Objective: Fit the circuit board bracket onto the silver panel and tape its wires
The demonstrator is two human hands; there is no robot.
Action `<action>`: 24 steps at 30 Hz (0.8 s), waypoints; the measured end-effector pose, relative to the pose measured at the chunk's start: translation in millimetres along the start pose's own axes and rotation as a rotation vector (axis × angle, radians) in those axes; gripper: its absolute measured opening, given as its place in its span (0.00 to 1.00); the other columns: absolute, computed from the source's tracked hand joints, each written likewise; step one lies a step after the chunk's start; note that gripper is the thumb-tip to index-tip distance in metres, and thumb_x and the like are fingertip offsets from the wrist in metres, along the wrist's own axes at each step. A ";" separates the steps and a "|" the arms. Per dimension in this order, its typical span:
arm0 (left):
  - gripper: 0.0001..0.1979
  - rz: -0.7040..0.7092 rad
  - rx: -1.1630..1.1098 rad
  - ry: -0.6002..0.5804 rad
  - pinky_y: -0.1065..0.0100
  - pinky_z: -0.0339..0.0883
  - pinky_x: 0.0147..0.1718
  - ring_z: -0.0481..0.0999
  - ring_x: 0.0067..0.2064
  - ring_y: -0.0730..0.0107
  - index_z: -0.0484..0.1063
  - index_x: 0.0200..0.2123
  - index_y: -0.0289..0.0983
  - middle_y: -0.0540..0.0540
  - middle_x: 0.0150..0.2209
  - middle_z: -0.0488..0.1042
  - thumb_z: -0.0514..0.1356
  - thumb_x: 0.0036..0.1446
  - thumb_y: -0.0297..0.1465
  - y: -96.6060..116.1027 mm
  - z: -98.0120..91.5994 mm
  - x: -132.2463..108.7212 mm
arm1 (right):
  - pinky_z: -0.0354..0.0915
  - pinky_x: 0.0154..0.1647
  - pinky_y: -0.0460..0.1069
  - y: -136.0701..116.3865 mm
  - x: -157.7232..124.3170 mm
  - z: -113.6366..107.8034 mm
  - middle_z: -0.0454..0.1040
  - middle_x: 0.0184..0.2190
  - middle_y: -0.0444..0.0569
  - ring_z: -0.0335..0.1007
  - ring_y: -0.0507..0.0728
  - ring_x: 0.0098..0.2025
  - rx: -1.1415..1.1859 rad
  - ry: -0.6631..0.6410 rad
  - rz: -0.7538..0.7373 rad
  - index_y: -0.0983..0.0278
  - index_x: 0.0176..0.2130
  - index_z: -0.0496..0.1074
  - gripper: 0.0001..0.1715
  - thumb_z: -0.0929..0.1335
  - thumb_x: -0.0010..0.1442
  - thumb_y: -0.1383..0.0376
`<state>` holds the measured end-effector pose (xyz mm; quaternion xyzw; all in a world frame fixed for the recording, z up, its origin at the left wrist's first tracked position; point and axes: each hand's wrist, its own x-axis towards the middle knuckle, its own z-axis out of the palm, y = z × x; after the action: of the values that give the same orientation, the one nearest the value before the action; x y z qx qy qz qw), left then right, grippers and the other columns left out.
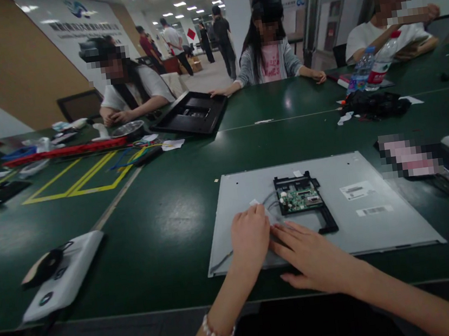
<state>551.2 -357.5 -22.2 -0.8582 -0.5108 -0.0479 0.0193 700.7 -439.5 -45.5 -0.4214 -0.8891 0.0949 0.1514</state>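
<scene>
A flat grey metal display panel (350, 229) lies on the green table before me. On it rests a black plastic bracket (329, 219) carrying a green circuit board (300, 199), with thin cables (269, 200) running from its left side. My left hand (251, 238) is closed over the panel left of the board, its fingertips bent down near the cables; what they hold is hidden. Beside it, my right hand (311, 258) lies over the panel's front edge, fingers stretched out and their tips close to the left hand. A dark cable (222, 261) shows left of my left wrist.
A white device with a round black top (62, 278) sits at left. Across the table are a black monitor housing (191, 115), a red strip (67, 150), bottles (379, 64) and a black bag (376, 104). A phone (407, 156) lies right. Several people sit opposite.
</scene>
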 end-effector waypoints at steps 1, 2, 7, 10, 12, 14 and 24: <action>0.09 -0.002 -0.001 0.004 0.57 0.66 0.40 0.79 0.39 0.53 0.73 0.40 0.36 0.37 0.36 0.79 0.53 0.62 0.26 0.8 0.0 -0.1 | 0.50 0.69 0.62 -0.4 -0.3 -1.5 0.62 0.64 0.67 0.57 0.68 0.67 0.008 0.007 0.004 0.73 0.65 0.60 0.37 0.67 0.63 0.56; 0.09 0.000 0.002 0.009 0.57 0.66 0.40 0.79 0.40 0.52 0.73 0.40 0.36 0.36 0.37 0.79 0.53 0.62 0.26 1.5 0.0 0.0 | 0.50 0.69 0.62 -0.5 -1.6 -3.3 0.64 0.64 0.65 0.58 0.67 0.66 0.024 0.018 0.009 0.73 0.65 0.60 0.36 0.66 0.63 0.58; 0.09 0.036 0.022 0.035 0.52 0.65 0.43 0.78 0.41 0.49 0.75 0.38 0.35 0.35 0.38 0.79 0.54 0.62 0.28 0.8 -2.1 4.2 | 0.58 0.67 0.60 11.6 -26.1 -15.5 0.66 0.63 0.55 0.63 0.62 0.64 0.169 0.140 0.135 0.64 0.64 0.61 0.31 0.64 0.64 0.63; 0.07 0.058 -0.006 0.066 0.52 0.65 0.46 0.78 0.43 0.50 0.75 0.39 0.37 0.37 0.41 0.79 0.56 0.61 0.29 -3.7 -6.6 5.6 | 0.63 0.64 0.59 35.6 -55.5 -28.6 0.64 0.65 0.49 0.63 0.63 0.64 0.218 0.294 0.349 0.57 0.63 0.64 0.27 0.63 0.66 0.59; 0.08 0.047 -0.043 0.096 0.53 0.66 0.48 0.78 0.46 0.51 0.75 0.42 0.38 0.39 0.44 0.79 0.58 0.60 0.31 -8.9 -11.6 4.4 | 0.62 0.64 0.63 59.2 -79.0 -38.6 0.66 0.64 0.50 0.62 0.65 0.64 0.183 0.429 0.501 0.55 0.61 0.65 0.25 0.62 0.67 0.56; 0.11 0.012 -0.075 0.140 0.53 0.67 0.49 0.77 0.47 0.52 0.74 0.46 0.38 0.39 0.47 0.78 0.57 0.62 0.33 -17.2 -17.5 1.5 | 0.63 0.62 0.66 86.1 -103.9 -46.3 0.65 0.64 0.53 0.62 0.67 0.64 0.116 0.509 0.674 0.56 0.60 0.66 0.25 0.61 0.66 0.54; 0.27 -0.341 -0.225 0.136 0.50 0.66 0.54 0.72 0.57 0.47 0.63 0.61 0.30 0.31 0.57 0.71 0.50 0.65 0.40 -96.8 -10.4 -16.2 | 0.59 0.63 0.69 150.0 -171.1 -40.9 0.63 0.65 0.59 0.61 0.73 0.64 0.230 0.385 1.010 0.62 0.64 0.61 0.37 0.63 0.62 0.47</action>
<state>457.9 -326.3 -15.0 -0.7508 -0.6375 -0.1651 -0.0505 925.6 -476.9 -84.1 -0.7860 -0.5167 0.1734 0.2919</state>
